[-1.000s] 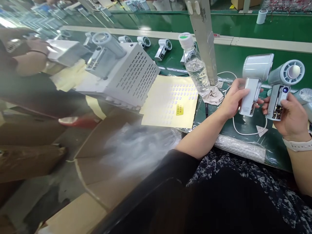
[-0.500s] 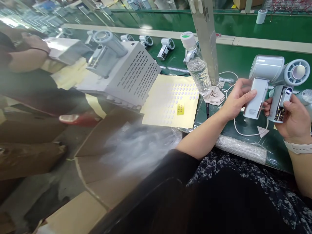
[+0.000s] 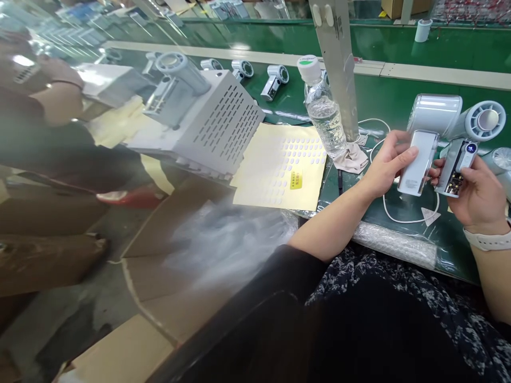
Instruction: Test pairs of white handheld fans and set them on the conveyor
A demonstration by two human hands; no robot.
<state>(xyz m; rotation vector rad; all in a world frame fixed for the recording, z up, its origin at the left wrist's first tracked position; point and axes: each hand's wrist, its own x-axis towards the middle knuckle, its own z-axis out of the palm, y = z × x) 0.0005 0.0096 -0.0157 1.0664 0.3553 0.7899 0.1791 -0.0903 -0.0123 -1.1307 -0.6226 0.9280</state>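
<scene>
Person seated at a green counter (image 3: pixel 455 250), both hands raised over its right end, near the front edge. Left hand (image 3: pixel 389 162) closed around the white handle of one hair dryer (image 3: pixel 419 162). Right hand (image 3: pixel 475 194) closed around the handle of a second hair dryer (image 3: pixel 455 167), thumb across the open casing, circuit board (image 3: pixel 454 182) exposed. The two dryers just beside each other, neither resting on the counter. White cable (image 3: pixel 403 221) loops below them. Further left: water bottle (image 3: pixel 324 114) standing on a beige cloth (image 3: pixel 351 159), sticker sheet (image 3: pixel 279 170) beside it.
</scene>
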